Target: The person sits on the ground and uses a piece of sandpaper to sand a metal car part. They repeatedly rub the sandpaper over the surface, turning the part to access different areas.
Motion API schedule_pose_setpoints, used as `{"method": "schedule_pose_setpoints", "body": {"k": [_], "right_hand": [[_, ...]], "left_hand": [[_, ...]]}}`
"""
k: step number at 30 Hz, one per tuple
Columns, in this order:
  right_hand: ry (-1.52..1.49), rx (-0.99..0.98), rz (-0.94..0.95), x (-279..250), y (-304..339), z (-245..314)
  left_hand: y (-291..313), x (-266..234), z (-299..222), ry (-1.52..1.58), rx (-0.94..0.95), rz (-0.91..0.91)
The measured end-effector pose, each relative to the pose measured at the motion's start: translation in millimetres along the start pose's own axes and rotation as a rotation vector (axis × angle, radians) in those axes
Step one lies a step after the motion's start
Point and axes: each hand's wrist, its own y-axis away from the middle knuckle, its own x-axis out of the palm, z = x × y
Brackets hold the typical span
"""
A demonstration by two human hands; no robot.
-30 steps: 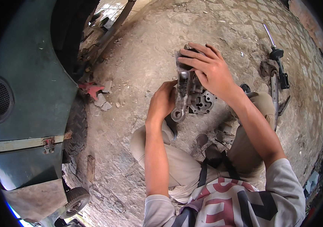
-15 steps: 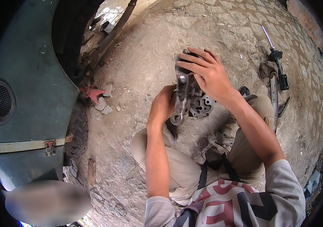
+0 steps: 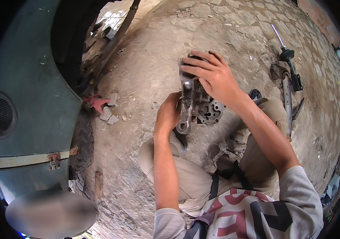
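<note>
Between my knees stands a greasy metal casting with a long arm (image 3: 186, 105) that ends in a round eye nearest me. On its right side sits a grey round housing (image 3: 210, 112) pierced by several holes. My right hand (image 3: 219, 79) lies over the far, darker end of the casting, its fingers bent across the top and holding it. Against the left side my left hand (image 3: 167, 116) is closed around the casting's edge. The left fingertips are hidden behind the metal arm.
To the left is a green vehicle body panel (image 3: 30, 123) with a tyre (image 3: 83, 139) under it. A red metal piece (image 3: 95, 102) lies near broken stones. A shock absorber (image 3: 288, 57) and a long metal bar (image 3: 288, 103) rest on the right-hand ground.
The casting and both hands appear slightly farther left, and the arm leans a little more upright. The view itself has shifted slightly. Both hands keep their hold.
</note>
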Motion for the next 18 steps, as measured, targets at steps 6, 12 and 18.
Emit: {"method": "schedule_pose_setpoints", "body": {"k": [6,12,18], "right_hand": [[-0.152,0.231,-0.088,7,7,-15],[-0.273,0.195,-0.016,12,9,-11],[-0.393,0.207,0.057,7,8,-9]], "left_hand": [[-3,0,0,-0.068,-0.025,-0.111],[-14,-5,-11,0.325,0.069,-0.323],[-18,-23,-41,0.203,0.363,-0.268]]}}
